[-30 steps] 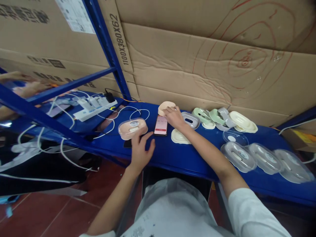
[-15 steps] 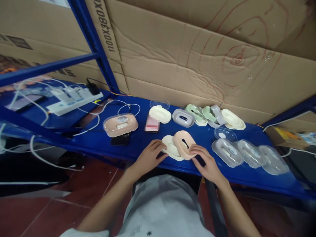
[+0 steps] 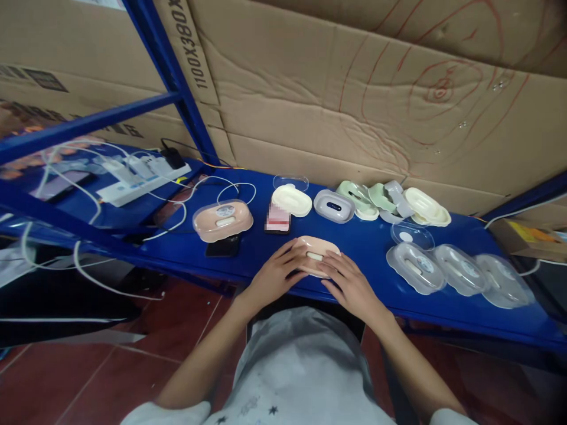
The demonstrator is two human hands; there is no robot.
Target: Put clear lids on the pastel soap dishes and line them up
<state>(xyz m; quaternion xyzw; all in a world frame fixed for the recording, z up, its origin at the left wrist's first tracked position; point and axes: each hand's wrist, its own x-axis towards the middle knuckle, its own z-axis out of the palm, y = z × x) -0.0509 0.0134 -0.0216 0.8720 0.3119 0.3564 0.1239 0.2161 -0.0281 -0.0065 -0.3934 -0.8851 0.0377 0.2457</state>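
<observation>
Just in front of my body, near the shelf's front edge, is a peach oval soap dish [image 3: 318,244]. Cream shows through its middle slot, and its cream base is otherwise hidden. My left hand [image 3: 277,271] grips its left side with curved fingers. The fingers of my right hand [image 3: 352,284] lie over its right side and reach close to the slot. Behind it, a cream tray [image 3: 292,200] and a grey shell with a dark slot [image 3: 334,206] stand on the blue shelf.
To the left, a peach dish under a clear cover [image 3: 224,221] rests on a dark phone [image 3: 222,247]. A pink-screened phone [image 3: 278,223] lies by the cream tray. Several covered grey dishes [image 3: 416,268] line the right. A power strip [image 3: 142,184] with white cables is far left.
The peach shell has come down and left onto the cream base and now covers it. My right hand moved left with it, and my hands are closer together. The camera view shifted slightly.
</observation>
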